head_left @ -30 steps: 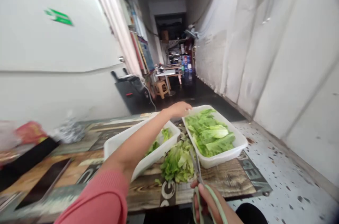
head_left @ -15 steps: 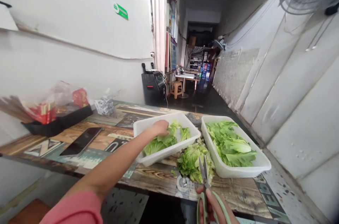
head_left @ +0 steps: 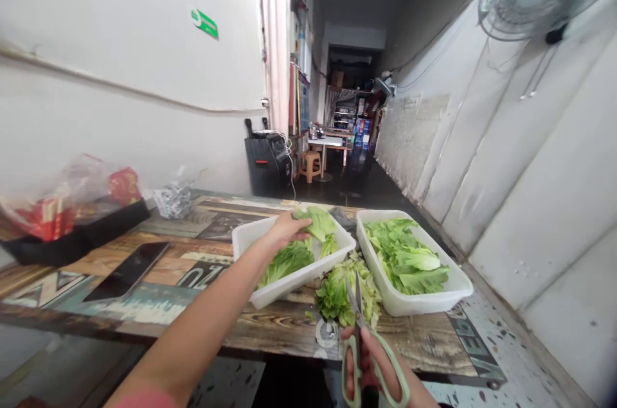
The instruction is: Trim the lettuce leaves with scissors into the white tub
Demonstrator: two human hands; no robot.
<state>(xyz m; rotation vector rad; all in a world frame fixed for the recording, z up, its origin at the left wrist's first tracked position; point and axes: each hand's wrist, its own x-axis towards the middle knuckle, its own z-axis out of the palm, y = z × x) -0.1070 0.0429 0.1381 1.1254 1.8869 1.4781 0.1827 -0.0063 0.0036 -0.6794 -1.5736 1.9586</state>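
Observation:
My left hand [head_left: 289, 228] is closed on a lettuce leaf [head_left: 319, 223], raised just over the left white tub [head_left: 277, 297]. Below it in that tub lie more lettuce leaves [head_left: 289, 262]. My right hand [head_left: 369, 356] grips a pair of scissors [head_left: 357, 315] with pale green handles near the table's front edge. Their blades point up and away, slightly parted, in front of a pile of lettuce trimmings [head_left: 344, 292] on the tabletop. To the right, a second white tub [head_left: 424, 305] is filled with lettuce leaves [head_left: 405, 257].
The wooden-patterned table [head_left: 270, 331] carries a dark phone [head_left: 128, 271] on the left. Behind that are a black tray [head_left: 81, 241] with red packets and a clear container of silvery wrapped bits [head_left: 174, 199]. A black speaker [head_left: 267, 164] stands beyond the table.
My left hand has come up from among the leaves, lifting a lettuce leaf. The whole view has shifted slightly, while my right hand keeps holding the scissors.

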